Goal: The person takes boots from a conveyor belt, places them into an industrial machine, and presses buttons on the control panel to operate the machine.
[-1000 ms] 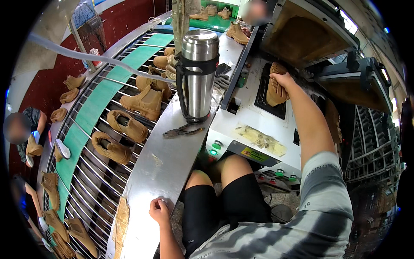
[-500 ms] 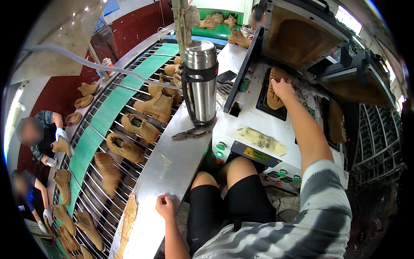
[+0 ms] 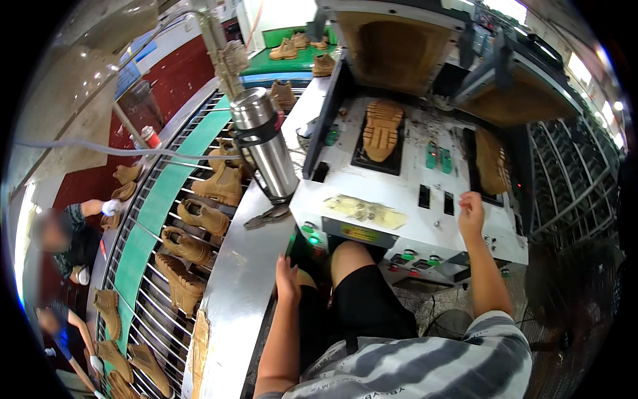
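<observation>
has right fingers (image 3: 472, 205) loosely apart near the white machine (image 3: 412, 181), left fingers (image 3: 287, 273) likewise beside the steel counter (image 3: 252, 279). left of both, meets a barred conveyor (image 3: 150, 229), then a red wall (image 3: 175, 103).

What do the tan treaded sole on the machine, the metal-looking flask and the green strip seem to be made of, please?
The tan treaded sole: probably matte moulded rubber or plastic, given its even, deep-cut blocks.
The flask: likely stainless steel, smooth and silvery with bright reflections.
The green strip: flat and fairly matte, perhaps fabric or plastic sheeting; its weave is too small to tell.
</observation>
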`<state>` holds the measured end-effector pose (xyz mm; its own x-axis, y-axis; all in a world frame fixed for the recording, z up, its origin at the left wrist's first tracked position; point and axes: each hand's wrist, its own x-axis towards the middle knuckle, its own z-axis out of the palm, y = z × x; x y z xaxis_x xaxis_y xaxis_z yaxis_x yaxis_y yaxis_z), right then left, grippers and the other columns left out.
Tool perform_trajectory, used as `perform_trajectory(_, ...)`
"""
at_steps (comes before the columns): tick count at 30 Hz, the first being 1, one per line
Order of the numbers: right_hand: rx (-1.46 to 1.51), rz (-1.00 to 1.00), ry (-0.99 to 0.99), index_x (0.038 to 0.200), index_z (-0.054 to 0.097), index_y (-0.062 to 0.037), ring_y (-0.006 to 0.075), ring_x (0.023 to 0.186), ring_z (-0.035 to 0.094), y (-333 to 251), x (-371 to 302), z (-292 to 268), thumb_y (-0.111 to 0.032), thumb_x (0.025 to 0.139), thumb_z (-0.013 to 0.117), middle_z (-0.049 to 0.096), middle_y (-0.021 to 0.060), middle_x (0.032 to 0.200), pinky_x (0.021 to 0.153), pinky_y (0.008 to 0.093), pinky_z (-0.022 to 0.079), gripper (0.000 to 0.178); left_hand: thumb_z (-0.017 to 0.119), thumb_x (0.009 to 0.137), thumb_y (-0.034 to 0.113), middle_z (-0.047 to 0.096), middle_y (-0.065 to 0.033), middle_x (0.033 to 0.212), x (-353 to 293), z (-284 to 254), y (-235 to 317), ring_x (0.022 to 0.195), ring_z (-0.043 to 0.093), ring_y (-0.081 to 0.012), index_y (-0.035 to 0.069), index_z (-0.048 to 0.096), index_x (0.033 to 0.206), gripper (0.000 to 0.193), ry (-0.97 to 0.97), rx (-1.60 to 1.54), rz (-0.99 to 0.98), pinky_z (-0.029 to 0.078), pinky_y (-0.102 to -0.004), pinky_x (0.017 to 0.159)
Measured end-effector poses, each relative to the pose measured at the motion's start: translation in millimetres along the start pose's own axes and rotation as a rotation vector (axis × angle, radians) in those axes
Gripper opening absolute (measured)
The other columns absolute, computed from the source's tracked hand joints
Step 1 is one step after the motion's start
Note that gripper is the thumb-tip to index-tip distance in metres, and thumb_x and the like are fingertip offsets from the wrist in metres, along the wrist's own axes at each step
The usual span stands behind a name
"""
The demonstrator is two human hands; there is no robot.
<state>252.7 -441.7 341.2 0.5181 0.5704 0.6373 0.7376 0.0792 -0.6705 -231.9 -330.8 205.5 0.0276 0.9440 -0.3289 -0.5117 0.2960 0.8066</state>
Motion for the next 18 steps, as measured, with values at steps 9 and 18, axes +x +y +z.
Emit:
perform_trajectory(9,-0.188,-0.028,0.164,0.064,0.048,-0.0011,0.0112,0.056,0.044,47,16,-139,0.015,0.071,0.040,0.046,0.0047,0.061,0.053,0.0242,0.033,0.020,0.033,0.100,0.045,0.021,-0.0140,0.156,11,65,-7,0.142,0.023,-0.0297,-0.002,0.019,0.148,0.069,-0.310,-0.131,-0.150,0.020,-0.0434,0.115)
perform_trajectory(18,-0.518,0.351,0.121,0.065,0.053,-0.0032,0.0230,0.057,0.051,106,118,-123,-0.007,0.077,0.049,0.053,0.0128,0.062,0.054,0.0383,0.036,0.013,0.047,0.096,0.047,0.062,-0.0126,0.117,-16,-6,-39,0.110,0.057,-0.0310,0.005,0.052,0.129,0.054,-0.239,-0.079,-0.242,0.042,-0.0440,0.099)
